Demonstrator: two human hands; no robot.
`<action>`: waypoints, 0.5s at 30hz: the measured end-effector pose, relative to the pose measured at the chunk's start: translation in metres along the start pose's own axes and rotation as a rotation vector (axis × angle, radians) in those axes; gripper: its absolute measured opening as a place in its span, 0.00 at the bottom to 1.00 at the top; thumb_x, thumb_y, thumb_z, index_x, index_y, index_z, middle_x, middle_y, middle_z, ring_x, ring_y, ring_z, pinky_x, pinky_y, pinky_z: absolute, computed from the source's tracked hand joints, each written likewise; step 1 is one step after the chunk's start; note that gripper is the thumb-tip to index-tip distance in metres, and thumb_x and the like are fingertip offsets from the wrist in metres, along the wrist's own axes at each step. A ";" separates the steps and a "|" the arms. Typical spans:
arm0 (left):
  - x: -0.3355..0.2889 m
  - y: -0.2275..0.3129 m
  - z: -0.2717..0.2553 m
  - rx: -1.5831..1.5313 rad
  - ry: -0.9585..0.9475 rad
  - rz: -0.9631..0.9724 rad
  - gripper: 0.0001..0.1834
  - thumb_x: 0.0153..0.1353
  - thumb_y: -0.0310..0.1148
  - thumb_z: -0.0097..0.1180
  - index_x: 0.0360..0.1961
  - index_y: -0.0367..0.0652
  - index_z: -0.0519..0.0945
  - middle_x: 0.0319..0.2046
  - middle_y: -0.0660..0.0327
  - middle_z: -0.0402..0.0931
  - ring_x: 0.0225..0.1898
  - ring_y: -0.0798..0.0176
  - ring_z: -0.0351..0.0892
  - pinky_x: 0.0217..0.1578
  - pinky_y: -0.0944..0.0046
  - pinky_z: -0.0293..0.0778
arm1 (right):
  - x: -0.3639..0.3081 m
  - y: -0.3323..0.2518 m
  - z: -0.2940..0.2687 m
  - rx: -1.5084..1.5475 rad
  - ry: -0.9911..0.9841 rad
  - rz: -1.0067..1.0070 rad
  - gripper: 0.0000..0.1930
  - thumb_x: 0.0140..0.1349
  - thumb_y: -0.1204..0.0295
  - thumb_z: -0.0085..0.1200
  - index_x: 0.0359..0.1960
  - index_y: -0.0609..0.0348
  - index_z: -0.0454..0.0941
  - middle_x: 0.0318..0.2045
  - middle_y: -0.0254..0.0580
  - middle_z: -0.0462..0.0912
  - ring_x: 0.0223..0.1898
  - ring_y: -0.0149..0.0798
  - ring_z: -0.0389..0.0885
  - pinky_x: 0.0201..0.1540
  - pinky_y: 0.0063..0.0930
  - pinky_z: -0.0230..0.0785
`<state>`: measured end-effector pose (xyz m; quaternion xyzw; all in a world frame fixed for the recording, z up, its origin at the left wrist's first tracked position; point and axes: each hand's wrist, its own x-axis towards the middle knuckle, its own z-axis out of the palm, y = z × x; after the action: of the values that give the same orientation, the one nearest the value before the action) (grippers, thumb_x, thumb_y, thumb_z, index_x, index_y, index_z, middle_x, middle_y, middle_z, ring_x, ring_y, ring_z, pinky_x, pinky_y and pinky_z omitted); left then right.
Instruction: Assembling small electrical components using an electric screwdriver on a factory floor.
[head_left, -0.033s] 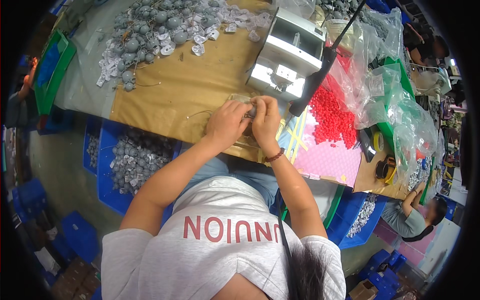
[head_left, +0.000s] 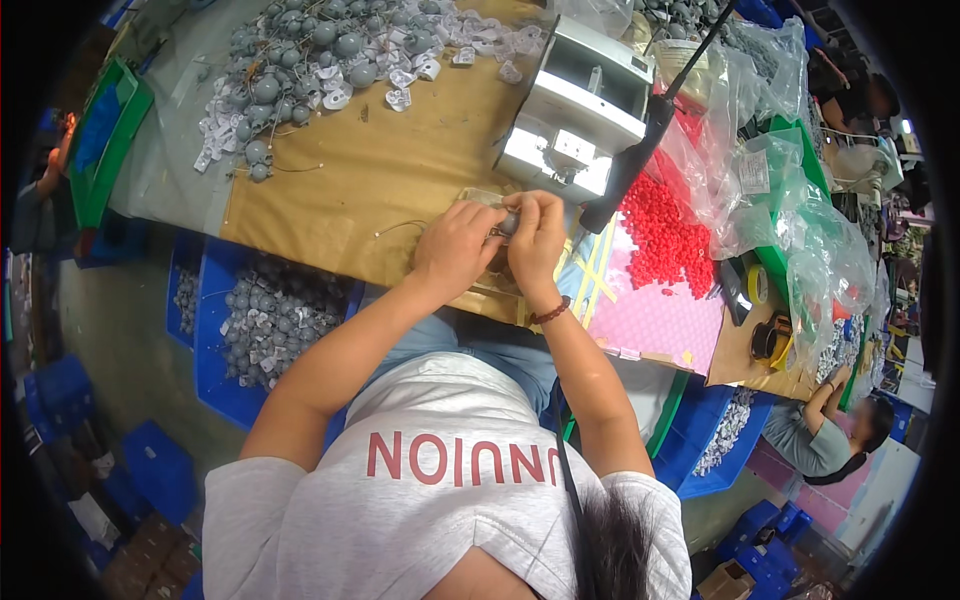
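My left hand (head_left: 456, 246) and my right hand (head_left: 537, 240) meet over the near edge of the brown-covered table (head_left: 370, 160). Between their fingertips is a small grey rounded part (head_left: 510, 223), partly covered by the fingers. Both hands are closed on it, thumbs and forefingers pinching. Beneath them lies a shallow clear tray-like piece (head_left: 478, 196), mostly hidden by the hands. A thin wire (head_left: 398, 228) runs out on the table to the left of my left hand.
Grey balls with wires and white plastic pieces (head_left: 345, 45) are heaped at the far left. A white machine (head_left: 575, 110) with a black arm stands beyond my right hand. Red small parts (head_left: 665, 235) lie on pink sheeting to the right. A blue bin (head_left: 215, 365) sits below left.
The fingers of my right hand have shifted slightly, and more of the grey part shows between my hands. Otherwise the scene looks the same.
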<state>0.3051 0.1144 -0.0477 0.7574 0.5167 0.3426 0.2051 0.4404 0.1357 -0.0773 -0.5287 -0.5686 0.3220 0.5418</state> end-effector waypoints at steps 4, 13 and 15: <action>0.000 0.001 -0.001 0.006 -0.017 -0.006 0.18 0.53 0.26 0.66 0.46 0.41 0.79 0.39 0.56 0.78 0.45 0.48 0.77 0.43 0.53 0.75 | 0.009 -0.005 0.000 0.177 0.031 0.135 0.06 0.77 0.74 0.43 0.42 0.62 0.70 0.30 0.42 0.84 0.32 0.30 0.81 0.36 0.25 0.74; -0.001 -0.004 0.002 -0.042 0.002 0.022 0.18 0.53 0.26 0.66 0.46 0.41 0.79 0.40 0.56 0.79 0.45 0.48 0.77 0.44 0.52 0.74 | 0.020 -0.010 -0.003 0.347 0.055 0.371 0.09 0.78 0.70 0.40 0.43 0.63 0.68 0.27 0.46 0.85 0.28 0.31 0.81 0.33 0.23 0.72; -0.001 -0.004 0.002 -0.043 -0.006 0.018 0.18 0.53 0.26 0.66 0.46 0.41 0.79 0.40 0.56 0.79 0.45 0.48 0.78 0.44 0.52 0.75 | 0.021 -0.010 -0.001 0.444 0.097 0.430 0.09 0.78 0.69 0.40 0.43 0.63 0.68 0.27 0.47 0.85 0.28 0.32 0.82 0.33 0.24 0.73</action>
<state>0.3039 0.1155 -0.0523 0.7583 0.5018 0.3531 0.2200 0.4420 0.1528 -0.0623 -0.5202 -0.3328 0.5200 0.5901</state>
